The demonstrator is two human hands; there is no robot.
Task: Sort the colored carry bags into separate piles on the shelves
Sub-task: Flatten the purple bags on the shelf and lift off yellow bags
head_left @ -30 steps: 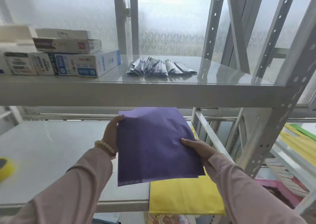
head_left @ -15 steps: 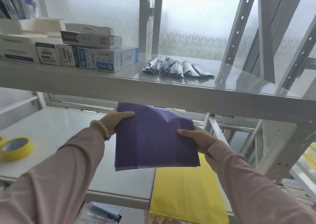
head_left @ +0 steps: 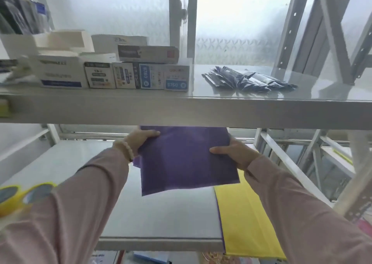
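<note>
A flat purple carry bag (head_left: 185, 159) is held in the air between the two shelves, its top edge hidden behind the upper shelf's front rim (head_left: 181, 110). My left hand (head_left: 141, 138) grips its upper left corner. My right hand (head_left: 233, 153) grips its right edge. Below and to the right, a yellow carry bag (head_left: 245, 219) lies flat on the lower shelf (head_left: 161, 219) and hangs over its front edge, with a thin purple edge showing under its left side.
Several small boxes (head_left: 120, 70) stand on the upper shelf at the left, and a fan of dark packets (head_left: 247, 79) lies at its middle right. Yellow tape rolls (head_left: 24, 195) sit at the lower shelf's left. Metal uprights (head_left: 354, 199) stand at the right.
Both hands have lifted the purple bag up and away from me, toward the underside of the upper shelf. The view has tilted upward.
</note>
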